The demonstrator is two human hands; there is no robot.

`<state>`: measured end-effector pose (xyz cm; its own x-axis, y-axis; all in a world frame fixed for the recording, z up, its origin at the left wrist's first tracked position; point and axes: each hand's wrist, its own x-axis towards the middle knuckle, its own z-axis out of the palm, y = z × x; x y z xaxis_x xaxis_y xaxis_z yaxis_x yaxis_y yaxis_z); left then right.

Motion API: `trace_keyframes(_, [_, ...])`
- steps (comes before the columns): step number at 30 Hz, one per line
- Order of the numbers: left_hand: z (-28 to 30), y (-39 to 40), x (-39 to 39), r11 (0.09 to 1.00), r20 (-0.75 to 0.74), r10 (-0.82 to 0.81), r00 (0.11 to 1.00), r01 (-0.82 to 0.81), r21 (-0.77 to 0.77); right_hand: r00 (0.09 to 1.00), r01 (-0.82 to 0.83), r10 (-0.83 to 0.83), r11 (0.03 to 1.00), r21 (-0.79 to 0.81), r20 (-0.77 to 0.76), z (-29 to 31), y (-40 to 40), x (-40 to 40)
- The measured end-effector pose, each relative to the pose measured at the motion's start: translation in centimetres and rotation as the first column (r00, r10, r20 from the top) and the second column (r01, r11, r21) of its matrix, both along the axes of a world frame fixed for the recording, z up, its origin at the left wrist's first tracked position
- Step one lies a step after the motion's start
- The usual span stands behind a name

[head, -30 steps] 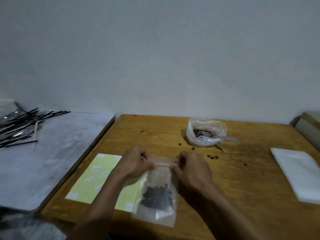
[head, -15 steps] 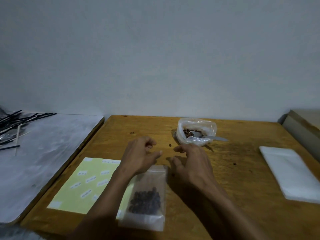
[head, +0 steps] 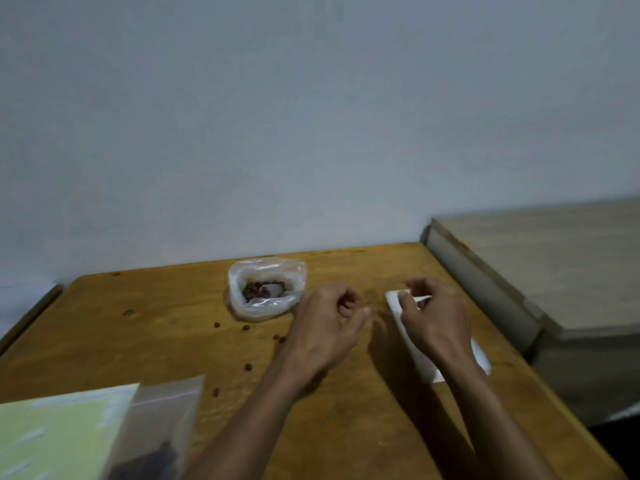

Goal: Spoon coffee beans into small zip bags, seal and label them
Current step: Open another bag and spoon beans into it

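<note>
The right hand's [head: 434,317] fingers [head: 403,295] curl onto the top sheet of the stack of empty bags [head: 412,344], thumb and forefinger pinching its far end, near the right edge of the worktop [head: 145,341]. The stack runs back under the wrist toward the near right. The left hand [head: 327,327] hovers just beside it, fingers loosely curled and holding nothing, thumb tip pointing at the stack.

Behind the left hand, near the far edge, the open bean bag [head: 266,289] sits with its mouth rolled back, brown beans and a white spoon [head: 275,289] showing inside. Loose beans [head: 246,328] dot the bare wood between that bag and the near left corner.

At the near left corner lies the filled bag [head: 162,431], blurred, its dark beans at the bottom edge of view, overlapping the yellow label sheet [head: 59,438]. The middle of the worktop between the forearm and the filled bag is open wood. A pale cabinet [head: 554,265] stands against the right edge.
</note>
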<state>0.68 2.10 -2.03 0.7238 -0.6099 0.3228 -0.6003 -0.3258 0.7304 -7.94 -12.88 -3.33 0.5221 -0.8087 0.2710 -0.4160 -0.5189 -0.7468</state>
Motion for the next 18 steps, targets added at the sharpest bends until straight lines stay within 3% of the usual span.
trace_keyframes(4, [-2.9, -5.5, -1.4, 0.98, -0.028, -0.087, 0.996, 0.091, 0.179, 0.937, 0.132, -0.113, 0.991, 0.036, -0.33, -2.1, -3.7, -2.6])
trace_keyframes(6, [-4.2, -7.6, -1.4, 0.955, -0.017, -0.108, 0.994, 0.108, 0.277, 0.921, 0.129, -0.105, 0.991, 0.04, -0.375, -3.0, -4.3, -3.3])
trace_keyframes(11, [-5.1, -9.8, -1.1, 0.865, 0.081, -0.134, 0.988, 0.077, 0.496, 0.954, 0.154, -0.145, 0.988, 0.014, -0.263, -4.0, -3.9, -3.8])
trace_keyframes(13, [-5.6, -9.9, -1.0, 0.856, 0.083, -0.135, 0.987, 0.074, 0.513, 0.966, 0.162, -0.154, 0.987, 0.018, -0.207, -4.0, -3.9, -3.7])
trace_keyframes(18, [-5.9, -9.9, -0.8, 0.883, 0.038, -0.107, 0.994, 0.078, 0.462, 0.984, 0.173, -0.178, 0.961, 0.217, 0.008, -2.7, -5.1, -3.8])
